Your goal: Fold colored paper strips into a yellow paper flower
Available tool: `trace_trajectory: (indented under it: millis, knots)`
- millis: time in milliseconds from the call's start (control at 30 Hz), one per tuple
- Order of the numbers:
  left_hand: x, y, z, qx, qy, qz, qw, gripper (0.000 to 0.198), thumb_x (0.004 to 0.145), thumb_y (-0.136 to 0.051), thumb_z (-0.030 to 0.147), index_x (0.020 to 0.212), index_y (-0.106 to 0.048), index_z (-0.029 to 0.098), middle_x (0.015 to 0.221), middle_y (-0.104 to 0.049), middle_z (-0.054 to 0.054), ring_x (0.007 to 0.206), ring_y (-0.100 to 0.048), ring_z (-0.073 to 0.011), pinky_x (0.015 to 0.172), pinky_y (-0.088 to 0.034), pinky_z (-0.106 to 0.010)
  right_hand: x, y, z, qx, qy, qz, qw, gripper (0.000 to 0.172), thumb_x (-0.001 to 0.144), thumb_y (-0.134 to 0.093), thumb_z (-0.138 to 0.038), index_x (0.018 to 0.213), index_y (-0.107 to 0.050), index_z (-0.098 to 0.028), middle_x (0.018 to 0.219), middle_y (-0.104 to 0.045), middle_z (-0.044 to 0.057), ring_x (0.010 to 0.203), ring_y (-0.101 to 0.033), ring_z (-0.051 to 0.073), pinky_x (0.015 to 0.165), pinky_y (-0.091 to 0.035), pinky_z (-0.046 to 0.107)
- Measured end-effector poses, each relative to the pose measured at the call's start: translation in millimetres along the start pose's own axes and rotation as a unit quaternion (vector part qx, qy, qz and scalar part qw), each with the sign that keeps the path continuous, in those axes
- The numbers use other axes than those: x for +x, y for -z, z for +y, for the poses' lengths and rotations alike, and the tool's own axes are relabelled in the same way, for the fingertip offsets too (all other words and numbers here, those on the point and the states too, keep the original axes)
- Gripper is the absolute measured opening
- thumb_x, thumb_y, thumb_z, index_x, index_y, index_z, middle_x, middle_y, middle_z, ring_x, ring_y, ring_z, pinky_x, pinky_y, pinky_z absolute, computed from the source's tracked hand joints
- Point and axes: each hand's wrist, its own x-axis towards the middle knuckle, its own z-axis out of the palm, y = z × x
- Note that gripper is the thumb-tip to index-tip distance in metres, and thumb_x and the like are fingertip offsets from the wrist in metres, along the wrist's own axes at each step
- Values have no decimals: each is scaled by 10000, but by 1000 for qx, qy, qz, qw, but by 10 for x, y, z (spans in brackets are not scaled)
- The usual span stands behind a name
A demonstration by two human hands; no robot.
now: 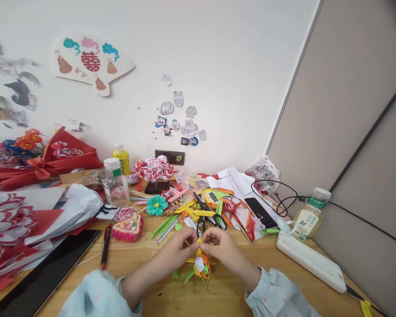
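Note:
My left hand (176, 248) and my right hand (222, 247) meet over the wooden desk (141, 273). Both pinch a small folded paper craft (201, 264) of orange, yellow, white and green strips. The fingertips close on its yellow top, and the rest hangs below them onto the desk. Black-handled scissors (208, 216) lie just beyond my hands among loose coloured paper strips (171, 222). Light blue sleeves cover both wrists.
A dark tablet (49, 268) and a red pen (105, 246) lie at left, beside red-and-white paper bouquets (26, 220). Paper flowers (155, 169), bottles (114, 178), a phone (259, 211), a cabled white power strip (310, 259) and a jar (310, 213) crowd the back and right. Walls close in behind.

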Motion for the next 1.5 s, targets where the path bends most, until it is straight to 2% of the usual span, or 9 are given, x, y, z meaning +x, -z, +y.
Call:
trace_trajectory:
  millis: [267, 467, 600, 733, 867, 1000, 1167, 1333, 1500]
  knots:
    - [-35, 16, 120, 103, 14, -25, 994, 119, 785, -454, 217, 681, -493, 174, 679, -515, 22, 641, -461, -133, 561, -334, -220, -7, -19, 18, -21, -1, 0, 1000, 88, 672, -648, -166, 716, -572, -175, 732, -602, -4, 718, -573, 157, 663, -446, 260]
    - [-49, 5, 131, 165, -7, -6, 986, 131, 770, -438, 171, 665, -517, 175, 705, -553, -2, 659, -485, -147, 591, -353, -233, -29, -42, -66, -136, 34, 36, 989, 94, 673, -604, -93, 660, -572, -180, 680, -599, -21, 672, -555, 142, 634, -418, 241]
    - [-57, -8, 141, 174, 22, -16, 984, 121, 761, -451, 190, 698, -553, 172, 710, -580, -14, 655, -504, -158, 588, -358, -243, -43, -63, -95, -173, 52, 54, 982, 135, 680, -584, -57, 634, -566, -183, 682, -592, -21, 679, -550, 140, 650, -411, 244]
    - [-51, -8, 149, 148, 48, -21, 988, 97, 745, -492, 225, 696, -550, 166, 694, -563, -2, 638, -490, -151, 568, -350, -237, -47, -55, -104, -165, 34, 44, 985, 120, 678, -592, -65, 665, -580, -183, 694, -603, -19, 692, -563, 147, 657, -420, 248]
    - [-20, 6, 130, 41, 77, -52, 995, 91, 706, -538, 243, 655, -525, 168, 624, -520, 37, 596, -464, -123, 542, -345, -216, -40, 0, -126, -94, -18, -9, 995, 75, 670, -606, -112, 710, -591, -174, 714, -615, -9, 702, -577, 153, 641, -434, 246]
    - [3, -4, 101, -32, 88, -60, 994, 130, 683, -569, 282, 657, -514, 168, 598, -496, 54, 567, -451, -108, 530, -346, -211, -26, 52, -132, -39, -33, -44, 998, 69, 660, -642, -159, 706, -591, -163, 706, -611, -6, 682, -569, 143, 625, -440, 241]
    - [-5, -22, 121, -7, 93, -45, 995, 123, 691, -569, 260, 637, -509, 167, 577, -471, 63, 554, -437, -101, 523, -340, -208, -31, 78, -111, -55, -25, -53, 997, 104, 649, -650, -115, 730, -609, -164, 715, -604, -16, 709, -565, 138, 649, -437, 239]
    - [-18, -20, 139, 4, 101, -60, 993, 111, 667, -599, 243, 637, -536, 158, 572, -472, 64, 552, -416, -100, 516, -323, -208, -49, 92, -122, -71, -25, -64, 995, 119, 638, -665, -99, 724, -619, -167, 718, -606, -18, 717, -569, 143, 651, -435, 242]
    - [-30, -45, 174, 21, 117, -31, 992, 68, 646, -580, 175, 616, -519, 164, 570, -485, 66, 553, -438, -102, 519, -338, -207, -60, 64, -138, -98, -30, -40, 994, 128, 634, -655, -67, 703, -612, -165, 695, -597, -26, 689, -556, 137, 616, -416, 230]
